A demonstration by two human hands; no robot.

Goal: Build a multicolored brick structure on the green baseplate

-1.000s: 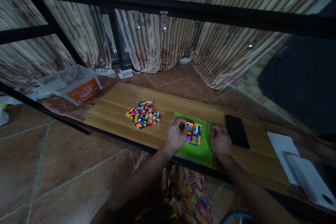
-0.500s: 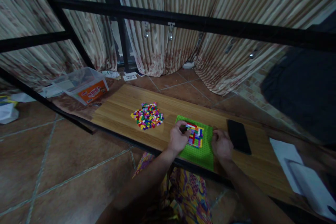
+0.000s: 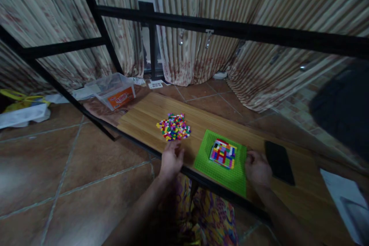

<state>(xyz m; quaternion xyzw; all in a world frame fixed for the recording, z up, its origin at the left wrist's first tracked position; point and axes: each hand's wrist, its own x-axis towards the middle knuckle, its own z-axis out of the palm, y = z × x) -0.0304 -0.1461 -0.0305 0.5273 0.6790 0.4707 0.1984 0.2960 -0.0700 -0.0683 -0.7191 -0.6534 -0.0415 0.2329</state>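
Note:
A green studded baseplate point(image 3: 204, 159) lies on the wooden tabletop. On its middle sits a flat, roughly square block of toy bricks point(image 3: 223, 154) in red, blue, purple, white and orange. My left hand point(image 3: 172, 161) is at the near side of a loose pile of small coloured bricks point(image 3: 174, 127), thumb apart from the fingers, nothing visible in it. At the baseplate's right edge rests my right hand point(image 3: 258, 167), its fingers curled in; whatever they may hold is hidden.
A dark phone-like slab point(image 3: 279, 162) lies right of my right hand, with white paper point(image 3: 343, 192) farther right. Past the table's left end stands a clear plastic box point(image 3: 112, 88) with an orange label. A black metal bar point(image 3: 230, 29) crosses beyond the table.
My left hand has left the brick block and moved left to the loose pile, its fingers loosening. My right hand stays by the baseplate's right edge. The whole view has shifted.

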